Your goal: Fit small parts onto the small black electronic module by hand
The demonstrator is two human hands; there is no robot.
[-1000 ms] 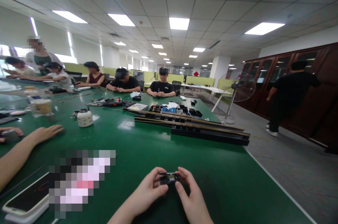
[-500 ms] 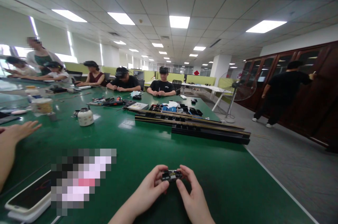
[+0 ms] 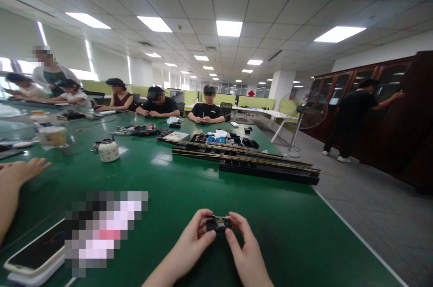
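Left grip (image 3: 194,238) and right grip (image 3: 248,245), both bare hands, pinch one small black device (image 3: 219,224) between them, thumbs along the near side, fingers curled round behind. Device sits squarely in the gap, just ahead of the palms, over the near part of the green desk (image 3: 182,187). Long axis runs crosswise, an end to each hand; by my reckoning that is the relation everything hangs on. Neither hand clearly nearer; left seems to cover slightly more of its end. Upper face tips towards the wearer, yellowish detail at the middle.

Hard to make out: inner parts, too small to name. Underside hidden; both ends partly behind fingers. Looks lifted clear of the desk, but I can't be sure. Forearms cut off at the bottom of the view.

Off to the left, a phone (image 3: 37,246), pale case; blocky blur masks whatever lies against it. Beyond it a neighbour's hand (image 3: 29,172), its arm cut by the left edge, well apart from the device. Black rails (image 3: 267,173) lie across the desk farther out, with a clutter behind, pieces too jumbled to sort.
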